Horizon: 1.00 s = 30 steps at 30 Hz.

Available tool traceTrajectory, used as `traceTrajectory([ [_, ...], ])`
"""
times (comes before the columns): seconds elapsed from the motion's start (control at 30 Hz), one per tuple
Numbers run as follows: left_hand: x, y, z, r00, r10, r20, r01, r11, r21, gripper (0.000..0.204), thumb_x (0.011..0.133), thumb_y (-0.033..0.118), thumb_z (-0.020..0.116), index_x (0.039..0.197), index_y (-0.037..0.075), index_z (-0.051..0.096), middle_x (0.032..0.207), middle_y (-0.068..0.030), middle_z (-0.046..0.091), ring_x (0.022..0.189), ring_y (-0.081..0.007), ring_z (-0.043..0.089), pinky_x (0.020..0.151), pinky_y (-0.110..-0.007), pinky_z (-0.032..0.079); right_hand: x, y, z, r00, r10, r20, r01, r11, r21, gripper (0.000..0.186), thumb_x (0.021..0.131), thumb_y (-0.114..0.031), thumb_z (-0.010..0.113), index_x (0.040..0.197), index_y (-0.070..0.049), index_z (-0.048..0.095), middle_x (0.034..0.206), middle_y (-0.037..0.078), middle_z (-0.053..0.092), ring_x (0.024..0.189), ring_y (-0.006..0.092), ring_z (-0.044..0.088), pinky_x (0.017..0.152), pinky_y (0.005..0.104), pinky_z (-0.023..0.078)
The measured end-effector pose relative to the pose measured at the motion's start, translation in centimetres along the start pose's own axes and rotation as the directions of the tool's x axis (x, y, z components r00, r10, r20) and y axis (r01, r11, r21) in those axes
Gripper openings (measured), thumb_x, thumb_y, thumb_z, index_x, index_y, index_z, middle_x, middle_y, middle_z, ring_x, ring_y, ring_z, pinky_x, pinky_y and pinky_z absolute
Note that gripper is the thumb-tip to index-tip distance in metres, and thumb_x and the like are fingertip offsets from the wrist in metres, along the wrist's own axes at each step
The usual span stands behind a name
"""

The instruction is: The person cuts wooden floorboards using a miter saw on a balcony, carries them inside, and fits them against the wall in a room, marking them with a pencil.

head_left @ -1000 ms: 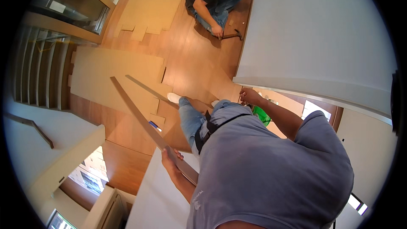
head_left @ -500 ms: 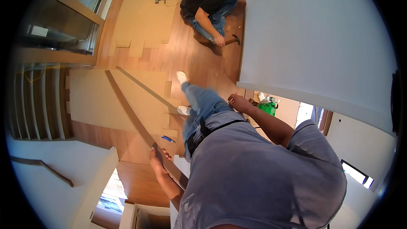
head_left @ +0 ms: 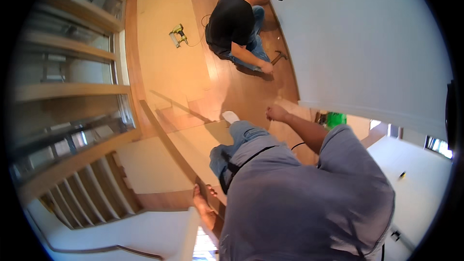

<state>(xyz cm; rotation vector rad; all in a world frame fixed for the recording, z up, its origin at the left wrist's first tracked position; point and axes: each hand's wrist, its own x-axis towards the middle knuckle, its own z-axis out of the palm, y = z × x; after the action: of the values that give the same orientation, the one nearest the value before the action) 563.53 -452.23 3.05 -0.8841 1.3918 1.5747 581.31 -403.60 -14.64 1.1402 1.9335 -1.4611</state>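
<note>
A long, narrow wooden board (head_left: 169, 141) slants up and forward from my left side. My left hand (head_left: 205, 202) is wrapped round it near its rear end, which passes beside my shirt. My right hand (head_left: 277, 113) is held out ahead on the right, fingers curled in, with nothing visible in it. Beneath the board, its shadow falls across the tan floor covering (head_left: 150, 157) and the wood floor (head_left: 256, 96).
Ahead, a person (head_left: 234, 21) in a black cap crouches by the white wall (head_left: 348, 43), holding a hammer (head_left: 279, 58). A yellow-green nail gun (head_left: 179, 35) with a hose lies on the covering. Left are framed windows (head_left: 77, 96) and stairs (head_left: 92, 191). A green bag (head_left: 336, 120) stands right.
I have stepped forward with the board still in my left hand, and the view has turned. The blue knife on the floor has left the view. The crouching person's hammer has shifted.
</note>
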Motion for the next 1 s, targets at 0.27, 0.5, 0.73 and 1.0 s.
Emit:
traceTrajectory([
  [0.27,5.4,14.0,3.0,0.997,0.028,-0.075,-0.017,0.991,0.134,0.034,0.105,0.04,0.047,0.118,0.009,0.049,0.075,-0.0119,0.058,0.059,-0.0237,0.055,0.053,-0.036,0.048,4.4,-12.7,1.6,0.971,-0.085,-0.223,0.161,0.922,0.351,0.016,0.095,-0.013,0.055,0.1,0.0,0.062,0.08,0.009,0.068,0.071,0.0164,0.068,0.062,0.0301,0.055],
  [0.5,14.4,26.9,2.3,0.999,0.011,0.041,-0.022,0.966,0.258,0.036,0.105,0.038,0.045,0.119,0.005,0.052,0.077,-0.0137,0.061,0.059,-0.0244,0.056,0.054,-0.039,0.049,5.9,4.3,9.2,0.923,-0.101,-0.371,-0.018,0.953,-0.303,0.018,0.089,-0.017,0.06,0.08,-0.004,0.07,0.074,0.012,0.071,0.062,0.0226,0.068,0.059,0.0376,0.055],
  [0.73,21.7,40.7,0.9,0.985,-0.024,0.174,-0.024,0.963,0.27,0.039,0.106,0.042,0.042,0.107,0.004,0.052,0.078,-0.0138,0.06,0.06,-0.0247,0.055,0.056,-0.038,0.048,5.5,-8.1,19.5,0.939,0.291,-0.184,-0.263,0.951,0.164,0.018,0.089,-0.011,0.055,0.088,0.002,0.067,0.077,0.02,0.072,0.062,0.0237,0.07,0.054,0.037,0.056],
  [1.0,28.3,53.7,3.8,0.974,-0.034,0.224,-0.046,0.938,0.345,0.042,0.105,0.042,0.045,0.101,0.002,0.056,0.076,-0.0133,0.06,0.058,-0.0247,0.055,0.053,-0.038,0.047,9.9,-31.2,20.1,0.844,0.018,-0.536,-0.079,0.993,-0.092,0.029,0.089,-0.025,0.061,0.097,0.001,0.069,0.083,0.019,0.074,0.071,0.0268,0.073,0.066,0.04,0.057],
])
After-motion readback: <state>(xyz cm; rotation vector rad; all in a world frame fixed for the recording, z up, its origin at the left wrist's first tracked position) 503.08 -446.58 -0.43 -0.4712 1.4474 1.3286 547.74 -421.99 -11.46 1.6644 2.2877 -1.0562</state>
